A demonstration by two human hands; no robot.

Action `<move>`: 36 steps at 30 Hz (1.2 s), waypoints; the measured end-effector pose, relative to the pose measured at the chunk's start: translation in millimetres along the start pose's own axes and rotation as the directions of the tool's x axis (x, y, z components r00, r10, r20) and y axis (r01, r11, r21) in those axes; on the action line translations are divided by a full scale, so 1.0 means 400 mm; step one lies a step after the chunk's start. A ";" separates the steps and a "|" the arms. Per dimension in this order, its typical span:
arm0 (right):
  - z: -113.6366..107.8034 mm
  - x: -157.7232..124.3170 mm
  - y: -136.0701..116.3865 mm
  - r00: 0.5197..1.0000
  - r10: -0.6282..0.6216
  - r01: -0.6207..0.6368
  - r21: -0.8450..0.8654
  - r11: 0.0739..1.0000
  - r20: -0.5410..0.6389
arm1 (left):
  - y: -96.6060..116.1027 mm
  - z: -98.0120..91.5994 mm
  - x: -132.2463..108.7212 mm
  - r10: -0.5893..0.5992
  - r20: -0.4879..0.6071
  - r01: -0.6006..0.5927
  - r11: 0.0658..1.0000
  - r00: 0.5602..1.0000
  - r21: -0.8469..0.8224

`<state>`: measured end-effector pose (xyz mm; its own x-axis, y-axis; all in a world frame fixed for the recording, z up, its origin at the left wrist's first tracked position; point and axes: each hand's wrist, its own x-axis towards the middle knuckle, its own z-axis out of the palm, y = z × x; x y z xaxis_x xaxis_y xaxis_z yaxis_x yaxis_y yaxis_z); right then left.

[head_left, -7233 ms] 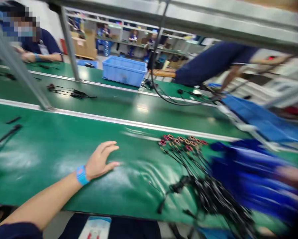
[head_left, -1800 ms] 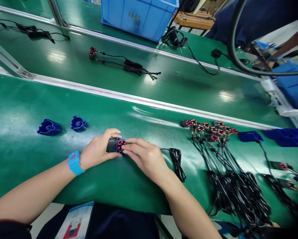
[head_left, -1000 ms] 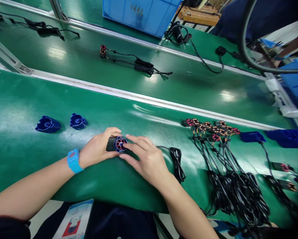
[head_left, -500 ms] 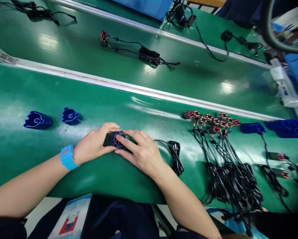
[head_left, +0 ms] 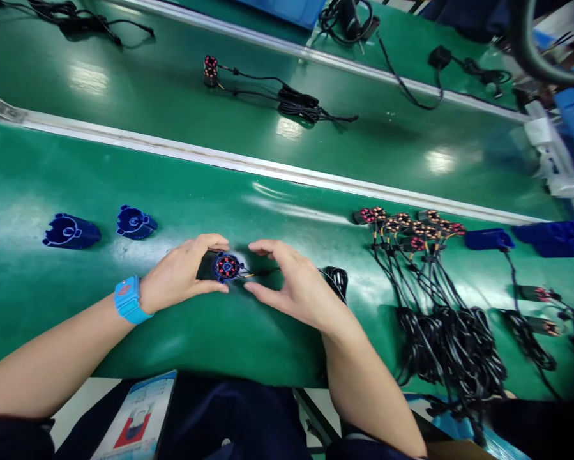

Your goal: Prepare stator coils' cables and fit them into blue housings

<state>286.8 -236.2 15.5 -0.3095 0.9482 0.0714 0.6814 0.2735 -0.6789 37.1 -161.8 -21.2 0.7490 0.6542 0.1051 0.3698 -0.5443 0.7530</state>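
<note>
My left hand (head_left: 184,273), with a blue wristband, curls its thumb and fingers round a small blue housing with a red-and-copper wound motor core (head_left: 226,266) in it, resting on the green bench (head_left: 124,191). My right hand (head_left: 291,281) hovers just to the right of it, fingers spread and curved, holding nothing. A black coiled cable (head_left: 337,281) runs from the core to the right, partly behind that hand.
Two blue plastic housings (head_left: 71,231) (head_left: 136,222) lie at the left. A row of wound cores (head_left: 411,227) with a heap of black cables (head_left: 449,345) lies at the right, beside blue parts (head_left: 490,239). Another core with its cable (head_left: 267,92) rests on the far belt.
My right hand has lifted off the core and drawn back a little to the right, its fingers opening. The left hand keeps its hold. The view has tilted slightly downward.
</note>
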 end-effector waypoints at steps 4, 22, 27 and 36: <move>-0.022 -0.004 0.007 0.997 0.060 -0.066 0.126 0.990 0.054 | -0.002 -0.005 0.002 0.067 0.032 -0.069 0.997 0.997 0.040; 0.044 0.001 -0.005 0.957 0.205 -0.140 0.294 0.946 -0.204 | 0.028 -0.005 0.001 0.181 0.057 -0.190 0.946 0.982 0.262; 0.075 0.012 -0.036 0.962 0.256 -0.213 0.327 0.920 -0.092 | 0.045 -0.003 0.003 0.111 -0.019 -0.089 0.876 0.994 0.474; 0.085 0.047 -0.042 0.938 0.249 -0.341 0.516 0.786 0.241 | 0.056 -0.003 0.008 0.092 -0.055 -0.049 0.844 0.994 0.534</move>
<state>247.2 -228.5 3.5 -0.2804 0.9188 -0.2778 0.2988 -0.1915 -0.9349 47.0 -171.3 -3.3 0.7486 0.6290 0.2096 0.5691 -0.7718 0.2834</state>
